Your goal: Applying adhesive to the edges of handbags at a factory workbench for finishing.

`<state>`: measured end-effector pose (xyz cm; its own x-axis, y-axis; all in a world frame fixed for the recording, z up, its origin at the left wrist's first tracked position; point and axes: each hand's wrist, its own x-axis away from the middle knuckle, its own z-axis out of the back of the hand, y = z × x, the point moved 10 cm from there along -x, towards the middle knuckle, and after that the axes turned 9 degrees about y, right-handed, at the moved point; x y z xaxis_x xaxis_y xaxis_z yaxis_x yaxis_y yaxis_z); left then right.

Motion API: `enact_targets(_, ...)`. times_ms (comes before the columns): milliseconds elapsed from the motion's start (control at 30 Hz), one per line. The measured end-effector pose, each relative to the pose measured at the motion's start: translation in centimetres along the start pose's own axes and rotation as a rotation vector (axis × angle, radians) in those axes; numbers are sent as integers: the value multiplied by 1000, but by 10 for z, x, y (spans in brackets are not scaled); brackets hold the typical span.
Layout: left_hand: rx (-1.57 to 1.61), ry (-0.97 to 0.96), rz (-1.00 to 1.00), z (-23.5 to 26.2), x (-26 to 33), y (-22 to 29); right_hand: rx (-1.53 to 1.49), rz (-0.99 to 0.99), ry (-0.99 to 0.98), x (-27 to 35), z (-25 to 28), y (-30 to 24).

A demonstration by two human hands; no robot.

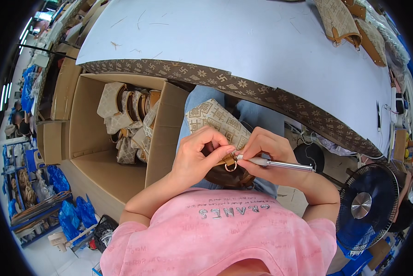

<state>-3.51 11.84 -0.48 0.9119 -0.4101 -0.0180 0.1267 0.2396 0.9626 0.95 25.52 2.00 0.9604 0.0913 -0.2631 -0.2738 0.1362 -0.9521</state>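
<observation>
A round caged fan (pixel 361 205) stands at right; blue plastic bags (pixel 69 221) sit at left

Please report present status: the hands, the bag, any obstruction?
Left hand pinching at tan tab; right hand gripping pen-like tool. Patterned bag on lap. Fingers partly hide contact spot.

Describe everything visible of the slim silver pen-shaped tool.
The slim silver pen-shaped tool looks metallic, with a whitish section toward its left end. Held in the person's right hand, it lies slightly aslant, its silver end to the right. The whitish end is close by a tan leather-looking tab; contact is unclear.
</observation>
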Motion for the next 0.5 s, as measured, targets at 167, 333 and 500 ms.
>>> enact_targets(167, -1, -12, 16, 0, 0, -2, 6, 21, -8, 0, 0, -3)
enact_targets(333, 186, 0, -129, 4, -3, 10, -270, -111, 30, -3, 8, 16)
enact_targets(500, -442, 47, -653, -5, -3, 42, -746, -168, 343, -12, 46, 28)
